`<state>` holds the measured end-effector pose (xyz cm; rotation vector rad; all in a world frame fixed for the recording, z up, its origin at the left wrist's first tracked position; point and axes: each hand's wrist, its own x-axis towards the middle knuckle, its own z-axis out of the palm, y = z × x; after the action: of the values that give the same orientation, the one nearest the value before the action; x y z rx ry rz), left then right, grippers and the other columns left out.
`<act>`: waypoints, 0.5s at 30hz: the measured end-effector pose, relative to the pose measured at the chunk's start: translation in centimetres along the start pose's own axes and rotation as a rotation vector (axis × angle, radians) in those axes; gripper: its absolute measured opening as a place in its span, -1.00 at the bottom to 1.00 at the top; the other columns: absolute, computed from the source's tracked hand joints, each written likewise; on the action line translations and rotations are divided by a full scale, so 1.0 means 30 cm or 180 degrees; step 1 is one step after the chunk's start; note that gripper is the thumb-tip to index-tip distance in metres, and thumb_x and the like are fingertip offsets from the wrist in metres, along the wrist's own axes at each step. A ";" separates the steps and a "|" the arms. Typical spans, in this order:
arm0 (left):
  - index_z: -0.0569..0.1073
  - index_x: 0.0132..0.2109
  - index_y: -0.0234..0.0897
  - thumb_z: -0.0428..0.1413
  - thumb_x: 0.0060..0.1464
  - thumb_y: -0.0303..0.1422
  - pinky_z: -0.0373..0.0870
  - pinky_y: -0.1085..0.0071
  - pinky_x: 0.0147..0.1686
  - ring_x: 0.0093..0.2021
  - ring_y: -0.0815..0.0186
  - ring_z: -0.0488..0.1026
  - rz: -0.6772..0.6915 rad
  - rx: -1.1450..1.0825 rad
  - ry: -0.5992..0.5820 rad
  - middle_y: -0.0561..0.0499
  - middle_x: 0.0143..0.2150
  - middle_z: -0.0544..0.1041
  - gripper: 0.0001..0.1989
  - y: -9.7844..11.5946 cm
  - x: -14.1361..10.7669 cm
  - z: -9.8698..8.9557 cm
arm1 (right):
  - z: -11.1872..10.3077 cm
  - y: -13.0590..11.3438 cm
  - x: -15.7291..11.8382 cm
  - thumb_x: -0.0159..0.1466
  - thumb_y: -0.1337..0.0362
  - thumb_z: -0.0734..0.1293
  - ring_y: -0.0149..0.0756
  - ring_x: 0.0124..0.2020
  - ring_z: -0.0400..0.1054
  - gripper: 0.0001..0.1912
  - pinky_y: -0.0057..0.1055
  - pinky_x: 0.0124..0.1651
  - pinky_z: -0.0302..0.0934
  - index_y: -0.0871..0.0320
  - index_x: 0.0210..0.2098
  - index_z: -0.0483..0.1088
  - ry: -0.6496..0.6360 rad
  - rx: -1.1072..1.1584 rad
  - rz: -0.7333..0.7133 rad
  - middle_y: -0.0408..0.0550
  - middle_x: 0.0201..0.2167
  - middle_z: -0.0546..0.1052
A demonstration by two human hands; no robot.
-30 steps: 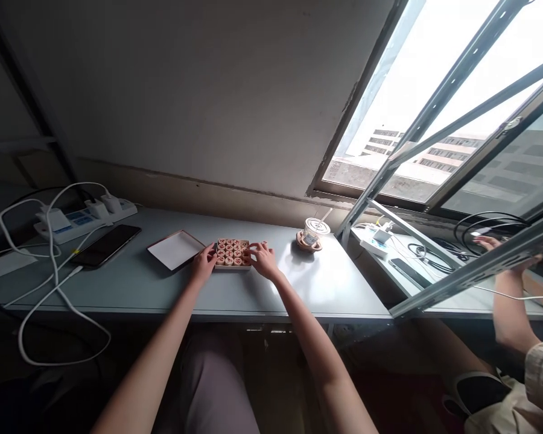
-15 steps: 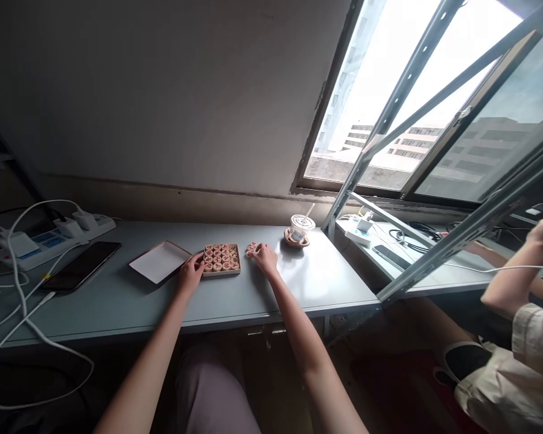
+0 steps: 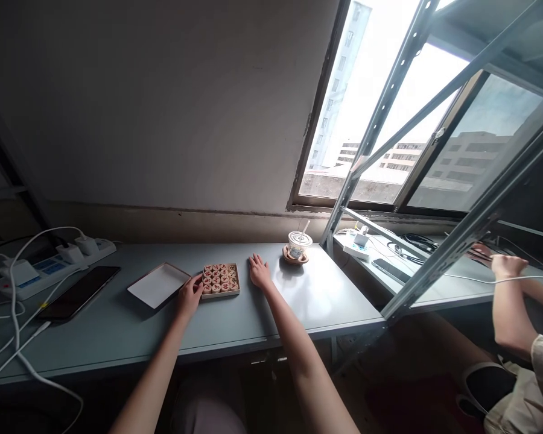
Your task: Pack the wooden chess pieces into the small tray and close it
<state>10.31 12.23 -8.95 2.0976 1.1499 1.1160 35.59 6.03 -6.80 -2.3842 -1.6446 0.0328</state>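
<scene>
My left hand point(image 3: 191, 293) holds the left side of a shallow box point(image 3: 221, 295), its fingers closed at the edge. Round wooden Chinese chess pieces point(image 3: 216, 279) with red and black characters sit in rows inside, and they look stacked. My right hand point(image 3: 258, 271) lies palm down on the table to the right of the box, fingers stretched forward. Whatever is under that palm is hidden. Left of my left hand is the box's lid point(image 3: 159, 286), lying with its white inside up.
A lidded drink cup point(image 3: 299, 243) with a straw stands in a brown bowl point(image 3: 295, 259). On the left are a phone point(image 3: 80, 293), a power strip point(image 3: 54, 265) and white cables. A metal rack post point(image 3: 411, 286) borders the right, where another person's arm point(image 3: 511, 301) shows.
My right hand was pinching at a few chess pieces beside the box; now it is flat there and those pieces are out of sight. My left hand stays at the box. The view has tilted up.
</scene>
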 end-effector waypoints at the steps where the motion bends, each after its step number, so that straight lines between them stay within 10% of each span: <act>1: 0.42 -0.05 -0.33 -0.07 0.05 -0.29 0.40 0.26 -0.17 -0.31 0.25 0.46 0.0004 0.0004 0.0010 -0.14 -0.14 0.52 -0.64 -0.001 0.001 0.001 | -0.007 0.025 -0.002 0.33 0.32 -0.08 -0.24 0.32 -0.26 -0.49 -0.08 0.24 -0.20 0.14 0.26 0.01 0.0042 -0.0009 0.0075 -0.02 0.32 -0.09; 9: 0.45 -0.09 -0.31 -0.05 0.01 -0.32 0.42 0.29 -0.20 -0.35 0.26 0.46 0.0037 -0.0021 0.0133 -0.12 -0.16 0.53 -0.66 0.003 0.004 0.005 | -0.121 0.063 -0.062 0.34 0.25 0.02 -0.19 0.29 -0.15 -0.49 -0.10 0.21 -0.14 0.07 0.28 -0.05 0.0468 -0.0091 0.0220 -0.01 0.31 -0.02; 12: 0.44 -0.08 -0.32 -0.06 0.03 -0.33 0.41 0.29 -0.18 -0.32 0.25 0.47 0.0033 0.0000 0.0117 -0.13 -0.15 0.52 -0.66 0.006 0.001 0.003 | -0.156 -0.038 -0.135 0.35 0.18 0.04 -0.25 0.17 0.08 -0.56 -0.22 0.16 -0.07 0.03 0.21 0.10 0.0856 0.0160 -0.0442 -0.02 0.19 0.22; 15: 0.44 -0.06 -0.35 -0.05 0.04 -0.35 0.40 0.28 -0.14 -0.28 0.24 0.47 0.0035 0.0064 0.0113 -0.16 -0.10 0.51 -0.66 0.008 -0.002 0.001 | -0.162 -0.130 -0.223 0.32 0.13 0.13 -0.25 0.05 0.20 -0.66 -0.24 0.13 -0.06 -0.01 0.04 0.31 0.0393 0.0342 -0.1262 -0.06 0.01 0.41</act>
<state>10.43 12.04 -8.81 2.1096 1.1720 1.1557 30.32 0.25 -2.05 -1.9054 -1.9660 -0.0924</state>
